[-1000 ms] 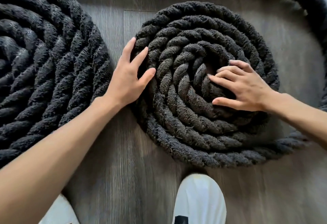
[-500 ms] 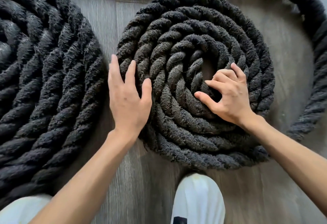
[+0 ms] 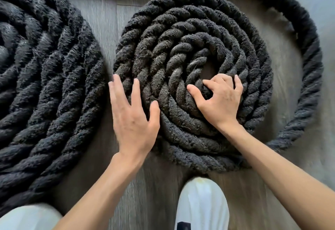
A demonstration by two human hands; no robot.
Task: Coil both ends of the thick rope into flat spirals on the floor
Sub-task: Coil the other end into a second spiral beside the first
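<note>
White shoe stands at the bottom edge on the wood floor. Above it the left hand lies spread flat on the centre spiral's outer turns, likely pinning them. The right hand curls around the innermost turn, probably tightening the core. A finished spiral fills the left; loose rope arcs upper right.

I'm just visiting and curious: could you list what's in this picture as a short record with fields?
Floor: grey wood planks
Left coil: large flat rope spiral, partly out of frame
Right coil: smaller rope spiral, loose tail curving round it
Left hand: flat, open, on the right coil's edge
Right hand: fingers curled on the inner turns
Shoe: white, nearest the camera
</note>
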